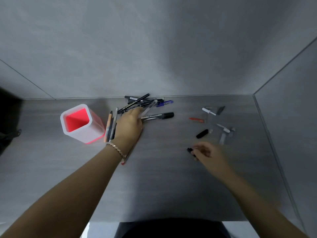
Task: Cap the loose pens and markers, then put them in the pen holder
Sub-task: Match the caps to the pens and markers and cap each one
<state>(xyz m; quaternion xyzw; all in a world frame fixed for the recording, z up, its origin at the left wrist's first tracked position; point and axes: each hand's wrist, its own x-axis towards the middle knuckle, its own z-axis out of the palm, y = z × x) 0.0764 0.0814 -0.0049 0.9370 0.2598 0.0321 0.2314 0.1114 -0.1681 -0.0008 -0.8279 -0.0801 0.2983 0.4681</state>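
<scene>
The pen holder point(93, 133), white outside and red inside, stands upright on the left of the desk. Several pens and markers point(145, 101) lie piled at the back wall, with a thick black marker point(159, 115) in front of them. My left hand point(129, 125) reaches into this pile, its fingers closed on a clear pen point(150, 107). Pencils and pens point(109, 127) lie between my left hand and the holder. My right hand point(208, 152), blurred, pinches a small black cap point(189, 149) just above the desk. Loose caps lie on the right: white point(208, 111), red point(196, 119), black point(202, 133).
More clear and white caps point(224, 133) lie scattered near the right wall. Grey walls close the desk at the back and on the right. A dark object point(8, 134) sits at the far left edge. A pencil lies partly hidden under my left wrist.
</scene>
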